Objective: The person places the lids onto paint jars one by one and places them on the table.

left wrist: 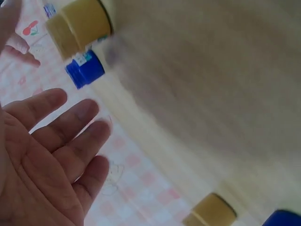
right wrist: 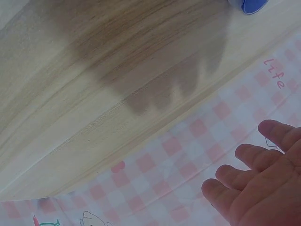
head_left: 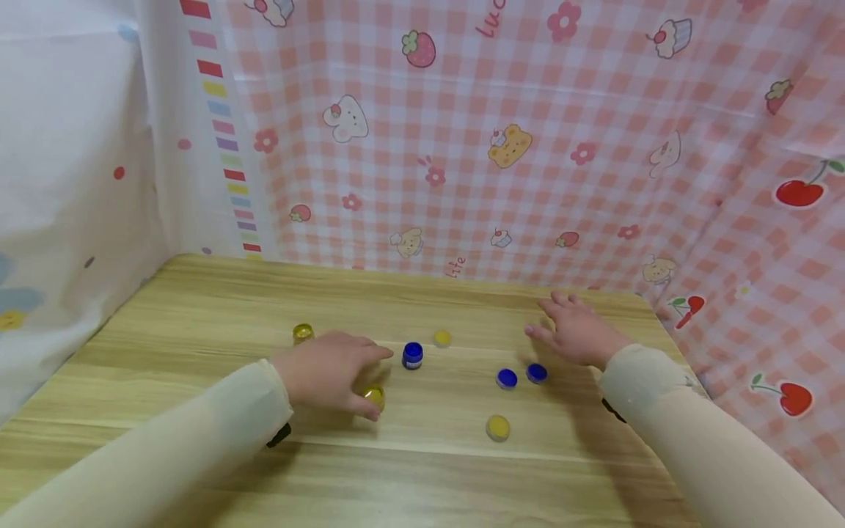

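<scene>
My left hand hovers over the wooden table with fingers extended and holds nothing. Near its thumb is a small yellow jar, partly covered by the hand in the head view. A blue jar stands just beyond its fingertips, and another yellow jar is behind the hand. The left wrist view also shows a blue object cut off at the lower edge. Raised over the table's right side, my right hand has spread, relaxed fingers and grips nothing. Close to it lie two round blue lids, one nearer and one farther left.
One round yellow lid lies behind the blue jar, and a second yellow lid is nearer the front. Pink checked cloth hangs along the back and right of the table; a white cloth hangs at left.
</scene>
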### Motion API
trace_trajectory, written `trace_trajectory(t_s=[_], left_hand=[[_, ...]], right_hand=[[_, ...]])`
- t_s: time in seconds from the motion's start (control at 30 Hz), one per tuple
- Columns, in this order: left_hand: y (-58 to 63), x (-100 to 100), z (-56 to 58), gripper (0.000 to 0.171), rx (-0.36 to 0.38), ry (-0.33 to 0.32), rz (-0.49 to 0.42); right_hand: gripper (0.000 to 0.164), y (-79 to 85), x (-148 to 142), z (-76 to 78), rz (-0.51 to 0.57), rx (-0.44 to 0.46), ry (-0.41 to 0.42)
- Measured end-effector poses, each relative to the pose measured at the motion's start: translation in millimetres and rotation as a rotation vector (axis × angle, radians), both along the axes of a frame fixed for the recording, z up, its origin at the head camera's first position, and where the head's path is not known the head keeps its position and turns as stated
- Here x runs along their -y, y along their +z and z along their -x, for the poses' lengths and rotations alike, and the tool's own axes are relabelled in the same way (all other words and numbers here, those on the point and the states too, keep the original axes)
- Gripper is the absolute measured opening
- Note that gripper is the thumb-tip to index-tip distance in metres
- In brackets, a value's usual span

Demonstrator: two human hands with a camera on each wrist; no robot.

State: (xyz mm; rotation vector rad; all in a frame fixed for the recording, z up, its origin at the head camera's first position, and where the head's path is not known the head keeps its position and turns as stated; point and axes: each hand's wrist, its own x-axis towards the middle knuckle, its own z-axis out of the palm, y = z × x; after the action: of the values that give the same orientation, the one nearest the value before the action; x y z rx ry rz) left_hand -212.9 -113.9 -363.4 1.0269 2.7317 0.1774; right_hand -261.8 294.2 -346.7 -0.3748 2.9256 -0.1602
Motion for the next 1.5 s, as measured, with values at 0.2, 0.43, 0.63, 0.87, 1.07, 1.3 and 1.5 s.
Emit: trace_trajectory(t_s=[0.2,0.43,0.63,0.87,1.07,1.3,1.5], left_hand=[[-10.1,-1.4,-4.2,0.083,0.046,0.044,-0.032],[-22.3,-3.7,-3.5,0.063,0.067,0.069,-0.076],[-23.7,-6.8,-3.8,0.026,0.066,0.048,-0.066],[-22.1,-8.8,-4.8,0.021,0.08,0.056,-0.06],[-20.6,-11.9,-5.0,0.021,0.107,0.087,-0.04],[-20.9,-13.4,-4.2,0.021,0.104,0.094,-0.019],[-21.5,-13.5,-2.7,0.022,0.105,0.085,-0.02]], right_hand=[[0.078,-0.2,1.0,-0.8,-0.005,-0.007,0.016],[0.078,-2.0,1.6,0.3,-0.02,-0.013,0.031],[0.076,-1.8,3.6,-1.6,-0.016,-0.013,0.041],[0.076,-0.3,4.5,-3.8,-0.001,-0.014,0.053],[0.076,-4.3,3.6,-0.5,-0.008,-0.011,0.046],[0.077,-5.2,7.1,-1.6,0.002,-0.002,0.048],[0.077,-1.7,19.5,-12.0,-0.007,-0.011,0.088]])
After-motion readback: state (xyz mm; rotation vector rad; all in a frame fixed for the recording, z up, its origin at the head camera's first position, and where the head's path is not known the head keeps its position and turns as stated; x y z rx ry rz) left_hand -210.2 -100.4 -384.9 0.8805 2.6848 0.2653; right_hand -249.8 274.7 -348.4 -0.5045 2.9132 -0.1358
